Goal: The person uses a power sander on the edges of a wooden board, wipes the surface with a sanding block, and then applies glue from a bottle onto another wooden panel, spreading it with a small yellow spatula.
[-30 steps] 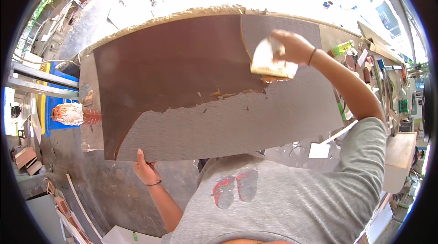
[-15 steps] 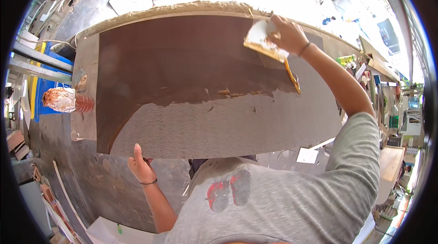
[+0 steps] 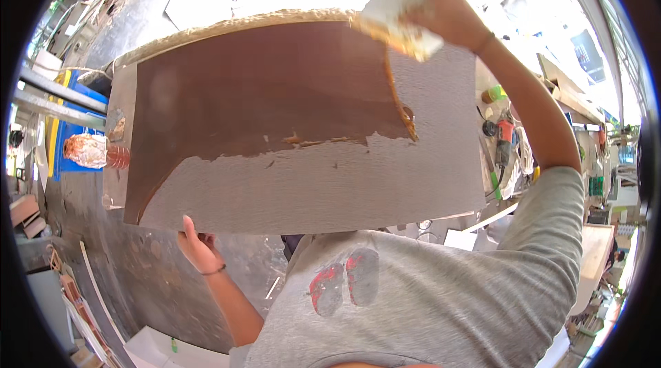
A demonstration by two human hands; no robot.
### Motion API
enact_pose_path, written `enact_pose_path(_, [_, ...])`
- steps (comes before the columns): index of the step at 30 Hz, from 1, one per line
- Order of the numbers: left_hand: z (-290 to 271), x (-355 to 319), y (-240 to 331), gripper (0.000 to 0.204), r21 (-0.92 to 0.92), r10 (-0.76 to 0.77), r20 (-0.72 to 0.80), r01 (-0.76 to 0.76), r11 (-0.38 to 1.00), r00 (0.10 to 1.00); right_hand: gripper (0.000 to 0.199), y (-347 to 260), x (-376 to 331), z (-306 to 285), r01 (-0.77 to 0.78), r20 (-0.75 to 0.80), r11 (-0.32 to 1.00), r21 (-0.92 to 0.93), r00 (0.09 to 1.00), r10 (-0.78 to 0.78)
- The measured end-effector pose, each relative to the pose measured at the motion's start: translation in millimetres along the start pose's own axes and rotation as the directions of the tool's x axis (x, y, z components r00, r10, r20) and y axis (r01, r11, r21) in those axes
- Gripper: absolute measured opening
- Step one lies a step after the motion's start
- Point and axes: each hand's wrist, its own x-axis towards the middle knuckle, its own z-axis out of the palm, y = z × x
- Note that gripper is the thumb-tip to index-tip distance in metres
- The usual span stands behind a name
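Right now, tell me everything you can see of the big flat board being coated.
The board is a wide, flat, pale grey panel lying level. A glossy dark brown coat covers its far and left parts, ending in a ragged edge; the near strip and right side are bare. The right hand presses a white cloth at its far edge; the left hand grips its near left edge.

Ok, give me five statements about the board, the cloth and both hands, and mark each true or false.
1. The right hand holds a white cloth at the board's far edge. True.
2. The board is fully coated brown. False: its near part and right side are bare grey.
3. The left hand holds the board's near edge. True.
4. A wet brown streak runs down the board below the cloth. True.
5. The left hand holds a brush. False: it holds only the board.
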Motion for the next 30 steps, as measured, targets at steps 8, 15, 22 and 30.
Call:
enact_pose_path(8, [33.0,-69.5,-25.9,0.032,0.256,-0.071,0.225,0.012,0.966,0.972,0.055,97.8,-73.0,65.1,-0.101,0.186,0.986,-0.132,0.975,0.125])
enact_pose_path(15, [24.1,-68.3,-23.4,0.034,0.32,-0.094,0.174,0.033,0.947,0.98,0.036,54.8,-118.3,75.6,0.158,0.454,0.96,-0.229,0.89,-0.039])
enact_pose_path(22, [21.8,-73.2,-25.3,0.035,0.297,-0.052,0.144,0.007,0.955,0.988,0.035,82.2,-38.0,90.3,0.095,0.093,0.957,-0.274,0.993,-0.072])
enact_pose_path(30, [30.7,-74.3,-22.8,0.031,0.302,-0.039,0.138,-0.005,0.953,0.99,0.047,138.8,89.0,69.5,-0.076,-0.226,0.917,-0.392,0.974,-0.016])
